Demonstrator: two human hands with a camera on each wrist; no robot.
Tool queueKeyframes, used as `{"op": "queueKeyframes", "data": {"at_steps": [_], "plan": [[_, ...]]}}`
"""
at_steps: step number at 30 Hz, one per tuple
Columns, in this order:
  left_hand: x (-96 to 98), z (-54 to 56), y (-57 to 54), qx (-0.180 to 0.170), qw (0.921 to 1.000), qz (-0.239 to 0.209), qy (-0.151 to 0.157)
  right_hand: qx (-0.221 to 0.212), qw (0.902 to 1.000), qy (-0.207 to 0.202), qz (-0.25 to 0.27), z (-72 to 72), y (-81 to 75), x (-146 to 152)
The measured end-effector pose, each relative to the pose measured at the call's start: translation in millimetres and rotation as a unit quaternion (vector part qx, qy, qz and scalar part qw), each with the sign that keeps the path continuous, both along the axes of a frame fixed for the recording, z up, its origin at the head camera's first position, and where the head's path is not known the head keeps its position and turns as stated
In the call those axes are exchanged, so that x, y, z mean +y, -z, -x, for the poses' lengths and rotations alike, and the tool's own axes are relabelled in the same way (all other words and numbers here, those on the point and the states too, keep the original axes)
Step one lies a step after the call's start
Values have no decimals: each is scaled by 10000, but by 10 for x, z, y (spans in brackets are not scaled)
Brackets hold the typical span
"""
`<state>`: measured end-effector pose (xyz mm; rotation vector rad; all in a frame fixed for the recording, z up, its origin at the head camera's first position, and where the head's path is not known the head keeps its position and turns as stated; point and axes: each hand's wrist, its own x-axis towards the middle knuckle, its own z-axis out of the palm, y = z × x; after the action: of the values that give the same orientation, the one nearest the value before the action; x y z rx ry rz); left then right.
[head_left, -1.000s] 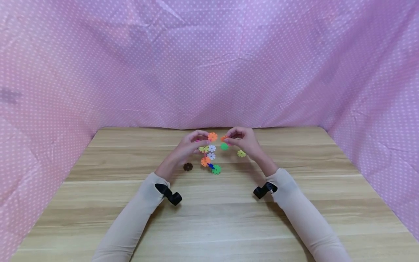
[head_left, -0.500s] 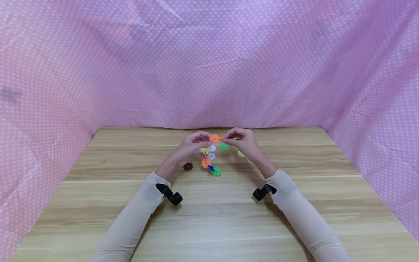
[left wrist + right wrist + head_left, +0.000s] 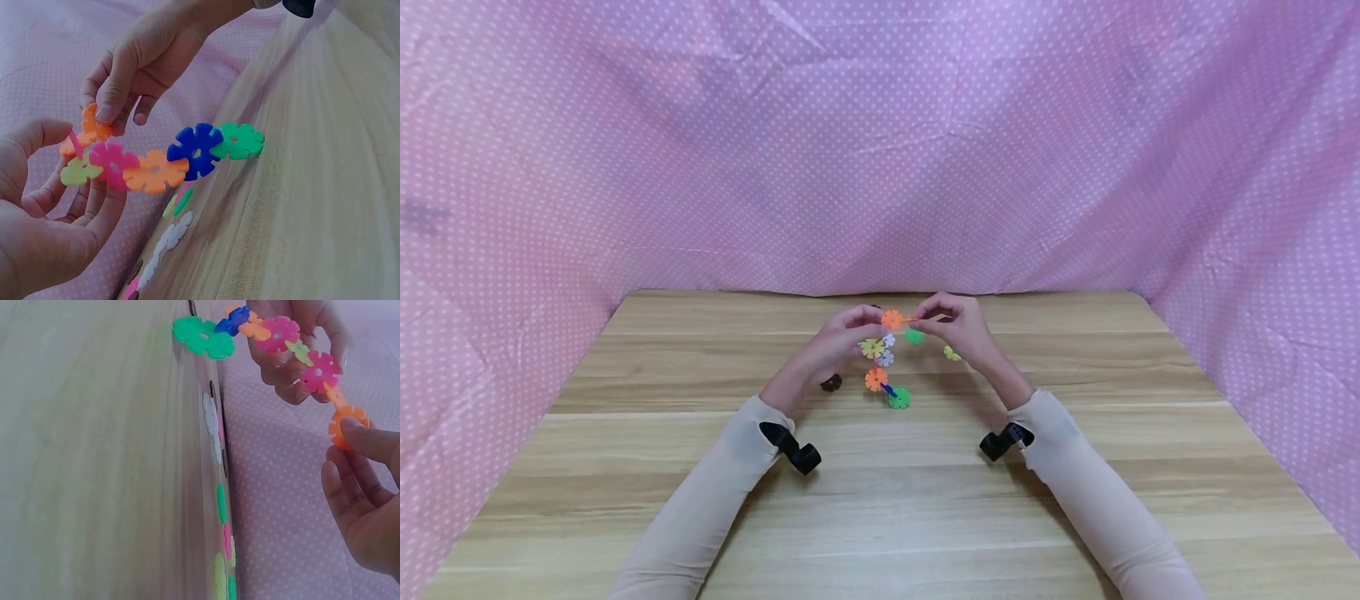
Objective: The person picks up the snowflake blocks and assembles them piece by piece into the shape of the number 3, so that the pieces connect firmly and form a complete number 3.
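Observation:
Snowflake-shaped plastic discs, slotted edge to edge, form a chain held above the table. My left hand [image 3: 838, 337] grips it near a pink disc [image 3: 320, 372] and a yellow disc [image 3: 80, 170]. From there the chain runs through another pink disc [image 3: 114, 164], an orange disc [image 3: 155, 171] and a blue disc [image 3: 195, 152] to a green disc [image 3: 237, 140] at its free end. At the other end, my right hand [image 3: 958, 327] pinches an orange disc [image 3: 347, 427] between thumb and fingers. It meets the chain's edge-on orange disc [image 3: 335, 395]; how deep they interlock is unclear.
Loose discs lie on the wooden table [image 3: 880, 500] beneath and beyond the chain: white [image 3: 885, 357], green [image 3: 914, 336], yellow [image 3: 952, 352] and a half-hidden brown one [image 3: 831, 382]. Pink dotted cloth [image 3: 880, 167] rises behind the table's far edge.
The two orange discs, apart a second ago, now touch. My left hand has shifted slightly right, and the chain's green end has swung nearer. My right hand has barely moved.

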<state>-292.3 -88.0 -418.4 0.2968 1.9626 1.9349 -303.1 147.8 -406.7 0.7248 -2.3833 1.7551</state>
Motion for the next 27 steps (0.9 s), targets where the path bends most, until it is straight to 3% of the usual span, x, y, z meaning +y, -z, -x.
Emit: {"op": "queueKeyframes", "data": {"at_steps": [5, 12, 20, 27], "plan": [[26, -11, -10, -4, 9998, -214, 47, -35, 9996, -223, -158, -28, -4, -13], [58, -27, -37, 19, 9998, -168, -82, -91, 9993, -306, -195, -71, -20, -43], [53, -39, -48, 301, 9995, 6, -85, -143, 9990, -343, -266, -70, -31, -52], [66, -43, -55, 417, 9990, -143, -1, 72, 9990, -402, -198, -98, -50, -34]]}}
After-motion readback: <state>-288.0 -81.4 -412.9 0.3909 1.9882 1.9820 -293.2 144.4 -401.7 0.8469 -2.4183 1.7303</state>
